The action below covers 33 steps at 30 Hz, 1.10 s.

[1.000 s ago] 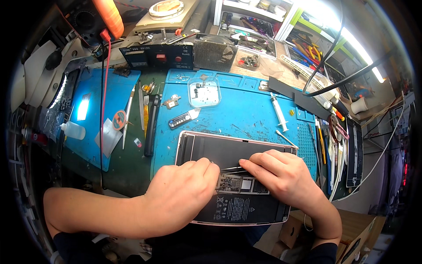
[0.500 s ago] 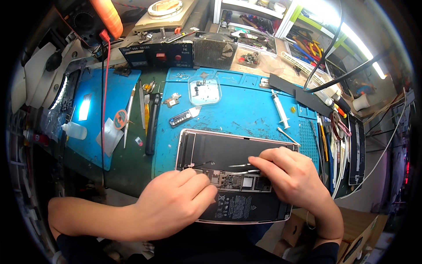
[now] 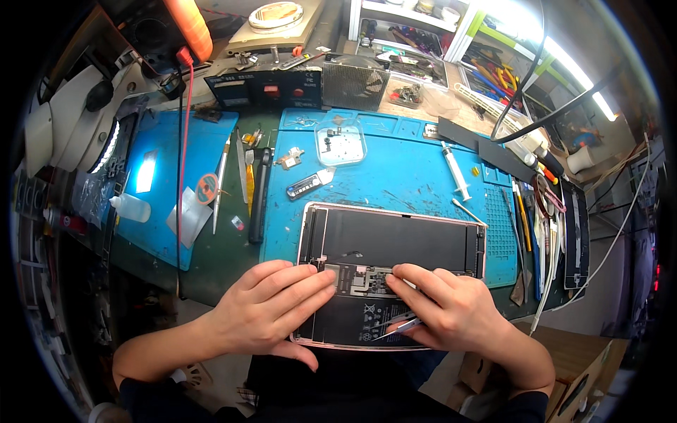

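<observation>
An opened tablet point(image 3: 402, 236) with a pink-edged shell lies in front of me, its black battery panels showing. Across its middle runs a circuit board point(image 3: 364, 282) with metal shields. My left hand point(image 3: 264, 310) rests at the board's left end, fingers stretched out flat and thumb spread apart near the tablet's lower left edge. With its fingertips pressed on the board, my right hand point(image 3: 451, 310) keeps metal tweezers point(image 3: 396, 331) tucked under the fingers, tips pointing left over the lower battery. The right part of the board is hidden beneath that hand.
Beyond the tablet on the blue mat point(image 3: 381, 176) are a clear parts dish point(image 3: 340, 144), a syringe point(image 3: 455, 171) and a cotton swab point(image 3: 468, 211). Hand tools point(image 3: 525, 225) stand along the right. At left lie a white bottle point(image 3: 132, 208) and a black-handled tool point(image 3: 261, 197).
My left hand has unfolded from a pinch into a flat rest on the board. My right hand has come down onto the board, the tweezers swinging down under it. The view has shifted slightly.
</observation>
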Each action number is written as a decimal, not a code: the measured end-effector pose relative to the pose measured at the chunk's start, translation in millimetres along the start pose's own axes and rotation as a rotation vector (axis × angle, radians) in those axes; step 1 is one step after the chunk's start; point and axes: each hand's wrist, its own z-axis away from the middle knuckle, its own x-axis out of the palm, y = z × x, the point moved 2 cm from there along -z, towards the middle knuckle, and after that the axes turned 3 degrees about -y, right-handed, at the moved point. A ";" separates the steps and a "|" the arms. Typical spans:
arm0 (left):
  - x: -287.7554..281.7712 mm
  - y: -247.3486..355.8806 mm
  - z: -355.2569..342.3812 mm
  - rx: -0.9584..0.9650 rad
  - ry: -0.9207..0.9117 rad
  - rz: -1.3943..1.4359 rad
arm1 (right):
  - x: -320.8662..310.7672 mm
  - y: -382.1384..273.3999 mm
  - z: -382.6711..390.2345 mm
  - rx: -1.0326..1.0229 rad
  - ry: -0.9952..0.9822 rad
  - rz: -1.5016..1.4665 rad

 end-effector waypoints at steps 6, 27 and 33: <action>9.7 -1.8 13.5 0.043 0.033 -0.096 | 2.5 -5.5 1.5 0.038 0.003 0.048; 13.8 -9.6 22.6 -0.014 0.182 -0.022 | 7.5 -7.4 5.3 0.112 0.089 -0.003; 9.3 -7.2 18.3 -0.014 0.073 -0.064 | 2.5 -5.5 3.3 0.141 0.084 -0.047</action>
